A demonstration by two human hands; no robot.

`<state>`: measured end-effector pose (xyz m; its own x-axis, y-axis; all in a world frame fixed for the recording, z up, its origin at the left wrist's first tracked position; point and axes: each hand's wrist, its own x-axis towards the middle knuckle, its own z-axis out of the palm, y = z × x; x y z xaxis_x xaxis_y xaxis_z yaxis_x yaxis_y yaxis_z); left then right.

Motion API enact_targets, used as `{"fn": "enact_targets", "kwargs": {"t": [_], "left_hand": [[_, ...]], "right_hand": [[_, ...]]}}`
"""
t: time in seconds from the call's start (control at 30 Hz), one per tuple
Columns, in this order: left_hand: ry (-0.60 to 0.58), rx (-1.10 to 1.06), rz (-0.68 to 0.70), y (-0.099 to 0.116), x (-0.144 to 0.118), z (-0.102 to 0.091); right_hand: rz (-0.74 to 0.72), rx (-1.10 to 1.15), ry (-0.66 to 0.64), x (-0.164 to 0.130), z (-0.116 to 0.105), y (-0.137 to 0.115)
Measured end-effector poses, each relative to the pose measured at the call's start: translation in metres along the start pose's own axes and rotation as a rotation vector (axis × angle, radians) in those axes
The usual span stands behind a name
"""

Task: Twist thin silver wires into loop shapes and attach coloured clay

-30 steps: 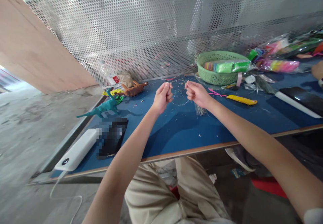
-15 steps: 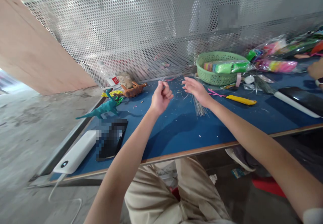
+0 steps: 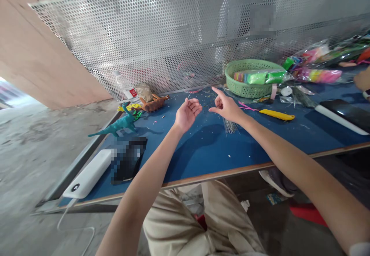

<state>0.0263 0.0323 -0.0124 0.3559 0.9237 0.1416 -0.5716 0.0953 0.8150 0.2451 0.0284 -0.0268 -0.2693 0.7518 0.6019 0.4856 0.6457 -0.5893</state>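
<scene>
My left hand (image 3: 187, 116) hovers over the blue table with its palm turned up and the fingers loosely curled, the palm bare. Opposite it, my right hand (image 3: 226, 107) has the index finger stretched forward and the thumb apart, while the other fingers bend inward; nothing shows between them. Beneath the right hand lies a bundle of thin wires (image 3: 229, 126), partly covered by the hand. Pink strips (image 3: 248, 107) and a yellow utility knife (image 3: 276, 114) rest just right of that hand.
A green basket (image 3: 245, 90) with packs of coloured material stands behind. At left are a teal toy dinosaur (image 3: 123, 124), a brown toy dinosaur (image 3: 155, 104), a bottle (image 3: 123, 84), a phone (image 3: 130, 161) and a white power bank (image 3: 89, 173). A perforated metal panel (image 3: 144, 32) closes off the back.
My left hand has opened from a loose fist and turned palm up. My right hand has spread its thumb and index finger apart, where its fingers were together before.
</scene>
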Motion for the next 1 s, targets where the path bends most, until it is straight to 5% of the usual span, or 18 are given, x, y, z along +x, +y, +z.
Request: {"fn": "enact_targets", "kwargs": {"t": [0.13,0.23,0.4,0.53,0.7,1.0], "left_hand": [[-0.150,0.251,-0.084,0.002,0.003,-0.019],[-0.138,0.540,-0.024,0.006,0.004,-0.031],[-0.202,0.745,-0.005,0.012,0.001,-0.026],[-0.228,0.772,0.077,0.009,-0.002,-0.019],[-0.086,0.823,0.207,0.006,-0.006,-0.042],[-0.038,0.668,0.150,-0.003,-0.009,-0.062]], "right_hand": [[-0.084,-0.050,-0.068,0.002,-0.008,0.008],[-0.129,-0.118,-0.082,0.003,-0.005,0.013],[-0.186,-0.140,-0.116,0.005,0.002,0.008],[-0.250,-0.095,-0.080,0.005,0.005,-0.007],[-0.154,-0.067,-0.175,0.002,0.000,-0.007],[-0.044,0.018,-0.238,0.001,0.002,0.000]]}}
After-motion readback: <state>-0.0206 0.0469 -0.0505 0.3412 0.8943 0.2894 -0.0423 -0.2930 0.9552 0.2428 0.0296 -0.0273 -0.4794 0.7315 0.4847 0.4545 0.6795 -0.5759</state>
